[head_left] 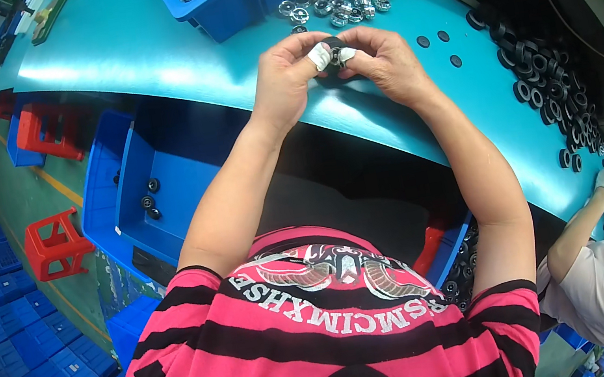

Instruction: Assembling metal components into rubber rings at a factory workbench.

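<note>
Black round part [332, 43], silvery metal middle [336, 59], left hand [285, 79] and right hand [388, 64] both pinching it

Held pc [333, 42], matt w/ shiny metal ctr [337, 59], glossy smooth tbl [138, 66], chrome-look metal hubs [341, 9], smooth plastic bin [233, 13], matt rubber-look rings [550, 85], plastic stool [35, 251], matt cloth shirt [320, 345]

Blk rnd pc. [333, 42] held; silver hub [337, 58] adj.
</note>
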`<state>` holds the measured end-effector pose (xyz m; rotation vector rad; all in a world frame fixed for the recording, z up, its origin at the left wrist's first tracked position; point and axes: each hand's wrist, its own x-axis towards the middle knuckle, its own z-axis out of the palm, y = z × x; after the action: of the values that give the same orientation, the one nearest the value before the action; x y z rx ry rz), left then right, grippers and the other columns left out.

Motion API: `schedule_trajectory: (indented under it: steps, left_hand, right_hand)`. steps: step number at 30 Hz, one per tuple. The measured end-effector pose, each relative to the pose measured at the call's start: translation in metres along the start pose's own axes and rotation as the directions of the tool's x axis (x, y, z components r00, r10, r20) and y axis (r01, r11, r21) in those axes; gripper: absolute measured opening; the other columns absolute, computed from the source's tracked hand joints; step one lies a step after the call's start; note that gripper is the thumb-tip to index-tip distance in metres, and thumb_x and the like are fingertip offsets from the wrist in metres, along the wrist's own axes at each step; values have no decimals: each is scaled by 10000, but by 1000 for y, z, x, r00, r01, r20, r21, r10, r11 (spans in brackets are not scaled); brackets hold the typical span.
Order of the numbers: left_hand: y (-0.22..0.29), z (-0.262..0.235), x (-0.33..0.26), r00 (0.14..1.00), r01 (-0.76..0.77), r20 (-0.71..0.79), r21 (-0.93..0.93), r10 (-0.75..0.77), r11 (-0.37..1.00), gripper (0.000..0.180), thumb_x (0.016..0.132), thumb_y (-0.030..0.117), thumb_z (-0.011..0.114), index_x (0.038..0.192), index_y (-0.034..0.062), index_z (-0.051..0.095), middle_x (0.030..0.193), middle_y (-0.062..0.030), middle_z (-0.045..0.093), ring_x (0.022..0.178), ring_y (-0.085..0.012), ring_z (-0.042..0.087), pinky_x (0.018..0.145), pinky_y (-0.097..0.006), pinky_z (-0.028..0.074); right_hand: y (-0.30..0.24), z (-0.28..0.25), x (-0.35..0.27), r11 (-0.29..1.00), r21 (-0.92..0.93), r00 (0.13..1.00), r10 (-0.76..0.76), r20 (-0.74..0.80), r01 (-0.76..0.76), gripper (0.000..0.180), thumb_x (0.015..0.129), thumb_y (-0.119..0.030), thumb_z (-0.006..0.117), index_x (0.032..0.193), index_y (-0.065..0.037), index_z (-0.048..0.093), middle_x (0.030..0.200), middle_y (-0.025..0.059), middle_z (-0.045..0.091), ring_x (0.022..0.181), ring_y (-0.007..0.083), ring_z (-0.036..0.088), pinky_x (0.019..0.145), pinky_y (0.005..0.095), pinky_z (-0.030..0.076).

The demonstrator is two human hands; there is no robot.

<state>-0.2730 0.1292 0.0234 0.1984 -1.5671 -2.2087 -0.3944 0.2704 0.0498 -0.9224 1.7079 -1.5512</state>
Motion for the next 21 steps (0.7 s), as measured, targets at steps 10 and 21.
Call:
schedule_trajectory:
  steps: [10,21]
  left_hand:
    - [-3,2,7,1000,28,-4,73,-28,997,315,966,91,635,1275,30,643,1068,-45,702,948,-124,642,790,-273,523]
    - [-3,11,-4,994,-109,45,260,101,959,496,862,-27,714,1334,50,581,1231,-54,634,1125,-167,637,973,-317,536]
  right_hand:
    - [1,-6,2,987,134,996,82,43,-87,269,929,-163,662,1117,28,687,945,65,717,831,121,676,763,275,568]
    - [5,-18,6,920,347,981,142,135,-182,314,996,-233,626,1167,28,666,986,69,696,850,126,670,780,267,576]
